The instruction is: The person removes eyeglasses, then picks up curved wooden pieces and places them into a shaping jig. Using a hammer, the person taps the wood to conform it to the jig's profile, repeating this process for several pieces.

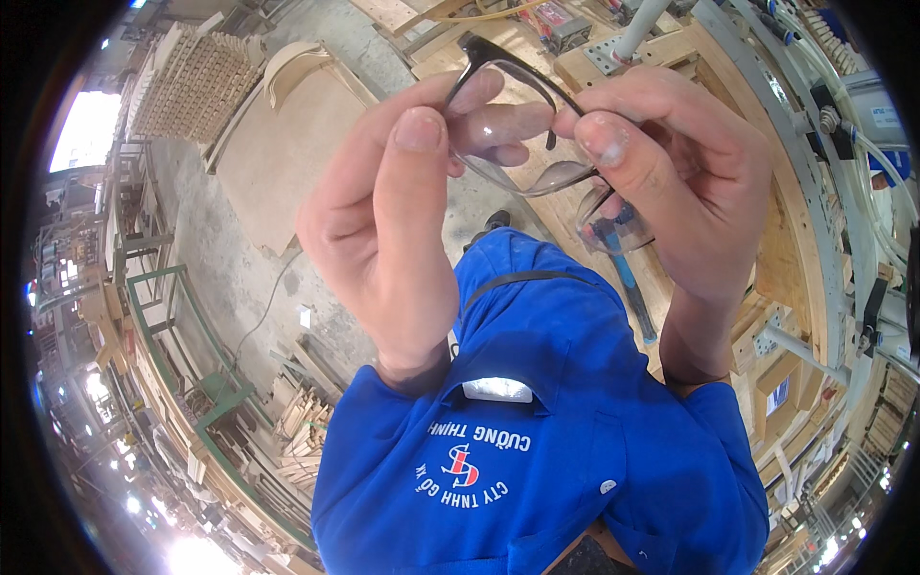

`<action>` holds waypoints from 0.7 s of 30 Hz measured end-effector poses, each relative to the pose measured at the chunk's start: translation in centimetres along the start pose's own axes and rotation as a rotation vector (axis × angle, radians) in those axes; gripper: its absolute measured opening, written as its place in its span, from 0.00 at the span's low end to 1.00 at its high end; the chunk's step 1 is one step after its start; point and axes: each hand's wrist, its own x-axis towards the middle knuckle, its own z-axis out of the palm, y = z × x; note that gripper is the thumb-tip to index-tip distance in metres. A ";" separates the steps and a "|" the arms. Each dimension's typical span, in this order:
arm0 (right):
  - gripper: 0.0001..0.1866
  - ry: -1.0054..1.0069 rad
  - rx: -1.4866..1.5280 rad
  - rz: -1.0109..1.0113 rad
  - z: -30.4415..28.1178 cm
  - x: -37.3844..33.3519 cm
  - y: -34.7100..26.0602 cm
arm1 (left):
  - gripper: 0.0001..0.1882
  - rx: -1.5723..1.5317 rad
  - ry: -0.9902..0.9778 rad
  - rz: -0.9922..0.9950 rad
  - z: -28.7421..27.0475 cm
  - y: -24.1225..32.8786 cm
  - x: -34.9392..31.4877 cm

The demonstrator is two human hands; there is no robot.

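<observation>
Both hands up near the top of the view, on one pair of glasses (pixel 556 177). Glasses: black frame, clear lenses, held in the air above the chest, tilted; one lens between the hands, the other lower down, under the right thumb. One black arm end sticks up past the left fingers.

Left hand (pixel 383 211): narrow grip, thumb on the near side at the lens edge, fingers behind; some fingertips show through the lens. Right hand (pixel 690 172): thumb and forefinger pinched on the frame near its middle, other fingers curled in. Exact contact under the right thumb is hidden.

Below the glasses: a wood surface (pixel 553 213) with a blue-and-black tool (pixel 632 292) lying on it, partly seen through the lower lens. Person wears a blue shirt (pixel 383 479) with a print on it; dark shoe (pixel 497 219) on the grey floor (pixel 316 254).

Left side: stack of slats (pixel 187 86), large pale panel (pixel 278 153) beside it, curved wood piece (pixel 292 67) at the panel's far end, green frame (pixel 158 275), pile of wood scraps (pixel 302 436). Right side: grey metal rail (pixel 757 96), pale hoses (pixel 886 163) near the rim.
</observation>
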 end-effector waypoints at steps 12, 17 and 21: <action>0.09 0.000 0.059 0.004 0.2 -0.1 -0.1 | 0.09 -0.121 -0.054 0.299 0.2 -1.1 0.1; 0.14 -0.086 0.130 0.099 0.6 -0.2 0.1 | 0.08 -0.016 -0.115 0.236 -0.7 -1.5 0.1; 0.16 -0.118 0.147 0.154 0.7 -0.4 -0.1 | 0.10 0.114 -0.117 0.264 -0.6 -1.6 0.3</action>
